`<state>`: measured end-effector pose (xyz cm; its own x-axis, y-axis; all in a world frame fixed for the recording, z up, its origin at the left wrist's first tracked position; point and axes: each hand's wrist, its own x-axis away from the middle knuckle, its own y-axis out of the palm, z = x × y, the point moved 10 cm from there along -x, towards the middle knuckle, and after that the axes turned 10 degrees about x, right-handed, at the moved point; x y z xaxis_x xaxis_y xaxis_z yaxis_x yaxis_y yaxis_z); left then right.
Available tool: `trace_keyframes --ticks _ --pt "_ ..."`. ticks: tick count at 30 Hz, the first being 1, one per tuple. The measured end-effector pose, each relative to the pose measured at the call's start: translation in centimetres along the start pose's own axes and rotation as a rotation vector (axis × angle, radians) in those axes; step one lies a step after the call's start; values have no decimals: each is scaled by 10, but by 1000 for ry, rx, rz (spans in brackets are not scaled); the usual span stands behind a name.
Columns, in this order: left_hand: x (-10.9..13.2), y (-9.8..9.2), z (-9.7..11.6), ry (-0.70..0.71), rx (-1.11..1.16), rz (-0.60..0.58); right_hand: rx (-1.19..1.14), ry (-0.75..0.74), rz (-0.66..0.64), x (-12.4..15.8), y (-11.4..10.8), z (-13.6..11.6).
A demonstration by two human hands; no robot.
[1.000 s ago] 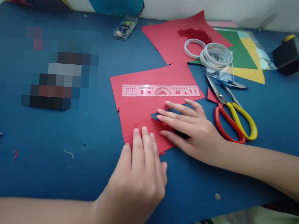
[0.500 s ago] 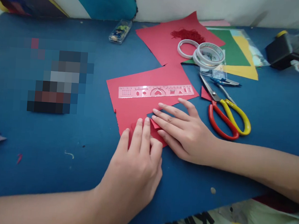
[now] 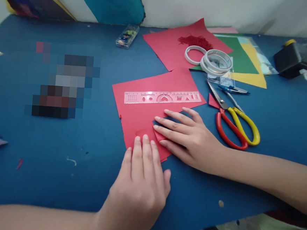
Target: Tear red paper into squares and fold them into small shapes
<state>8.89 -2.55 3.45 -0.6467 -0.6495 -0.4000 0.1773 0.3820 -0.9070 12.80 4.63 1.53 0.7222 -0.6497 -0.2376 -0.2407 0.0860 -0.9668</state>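
A sheet of red paper [image 3: 142, 119] with cut edges lies on the blue table in front of me. My left hand [image 3: 142, 184] rests on its near part, fingers stretched out and flat, thumb apart. To the right, my right hand [image 3: 188, 138] is spread over the paper's right edge, its fingertips on the red surface near a small folded flap [image 3: 158, 134]. Both palms face down and partly cover the sheet. Across the paper, beyond the fingers, lies a clear plastic ruler [image 3: 162, 97] with cut-out shapes.
Scissors [image 3: 230, 117] with red and yellow handles lie right of the paper, by a blue compass [image 3: 232, 89]. Tape rolls [image 3: 217, 61] and red thread [image 3: 196, 42] sit on another red sheet [image 3: 171, 48] behind. A clear box [image 3: 127, 36] stands at the back; a blurred-out patch [image 3: 63, 91] is left.
My left hand has drawn slightly nearer to me, its fingers straightening and its thumb coming out to the side. The right hand stays in about the same place. The view has shifted slightly.
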Motion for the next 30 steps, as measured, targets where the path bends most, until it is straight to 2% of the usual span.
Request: trace_keyframes --ticks 6,11,16,19,24,26,30 --pt "1 3 -1 -6 7 -21 -91 37 -50 1 3 7" --pt "3 1 2 20 11 -6 -82 12 13 3 -1 5" --pt "5 -6 7 9 37 24 -10 49 94 2 -7 8" --pt "4 -6 10 21 46 33 85 13 162 1 -13 0" --pt "2 -5 11 29 31 24 311 -149 321 5 -28 -29" --pt "2 -5 11 33 34 17 355 -192 316 7 -27 -36" --pt "4 -6 11 29 35 16 295 -220 202 9 -18 -36"
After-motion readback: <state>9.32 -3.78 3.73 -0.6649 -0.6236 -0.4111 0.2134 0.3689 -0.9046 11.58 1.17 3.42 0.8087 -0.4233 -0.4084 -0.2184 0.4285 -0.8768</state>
